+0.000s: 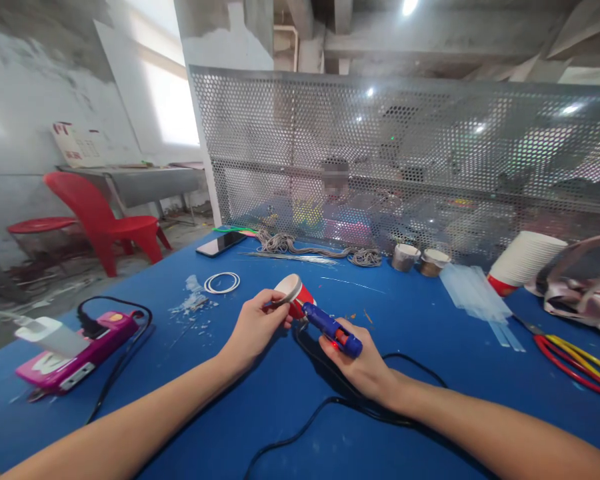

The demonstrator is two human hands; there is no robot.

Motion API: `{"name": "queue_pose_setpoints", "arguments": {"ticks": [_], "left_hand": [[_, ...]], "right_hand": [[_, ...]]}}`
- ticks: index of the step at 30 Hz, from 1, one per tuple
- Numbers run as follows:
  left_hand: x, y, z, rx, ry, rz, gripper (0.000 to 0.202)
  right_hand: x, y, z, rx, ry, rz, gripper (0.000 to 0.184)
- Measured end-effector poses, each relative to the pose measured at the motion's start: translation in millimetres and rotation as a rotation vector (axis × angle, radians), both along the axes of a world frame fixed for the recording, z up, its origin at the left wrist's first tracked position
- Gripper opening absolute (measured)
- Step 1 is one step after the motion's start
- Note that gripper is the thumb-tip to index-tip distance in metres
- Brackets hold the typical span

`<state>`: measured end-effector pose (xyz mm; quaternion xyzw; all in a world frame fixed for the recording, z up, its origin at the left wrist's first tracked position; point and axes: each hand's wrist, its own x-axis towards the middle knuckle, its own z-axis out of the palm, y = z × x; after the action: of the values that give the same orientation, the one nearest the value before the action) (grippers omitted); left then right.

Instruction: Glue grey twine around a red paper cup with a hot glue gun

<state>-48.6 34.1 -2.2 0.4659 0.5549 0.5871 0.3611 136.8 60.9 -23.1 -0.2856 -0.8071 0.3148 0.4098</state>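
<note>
My left hand [263,320] pinches a red and white paper cup [304,300], tilted on its side with its rim toward the upper left. A grey cord-like strip [294,291] lies along the rim by my left fingers. In my right hand [363,363] is a blue hot glue gun [330,328], its nozzle pointing at the cup near the rim. A red light glows on the gun by my fingers. Whether the nozzle touches the cup I cannot tell.
On the blue table [220,413] lie a pink power strip [87,353], white rings [222,283], a phone [221,244], grey cord [280,243], glue sticks [473,293], stacked paper cups [527,260] and scissors [577,360]. A black cable [300,433] crosses in front. A perforated metal screen [250,127] stands behind.
</note>
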Motion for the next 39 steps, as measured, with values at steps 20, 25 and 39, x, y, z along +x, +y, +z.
{"name": "queue_pose_setpoints", "arguments": {"ticks": [20, 25, 39], "left_hand": [[1.3, -1.1, 0.4, -0.011, 0.002, -0.021, 0.012], [0.9, -0.7, -0.5, -0.02, 0.005, -0.038, 0.013], [-1.0, -0.5, 0.0, -0.023, 0.006, -0.059, 0.01]], "right_hand": [[1.7, 5.8, -15.0, 0.079, -0.06, 0.01, 0.015], [3.3, 5.6, -14.1, 0.078, -0.066, -0.007, 0.016], [3.1, 3.5, -11.4, 0.093, -0.089, 0.047, 0.016]]}}
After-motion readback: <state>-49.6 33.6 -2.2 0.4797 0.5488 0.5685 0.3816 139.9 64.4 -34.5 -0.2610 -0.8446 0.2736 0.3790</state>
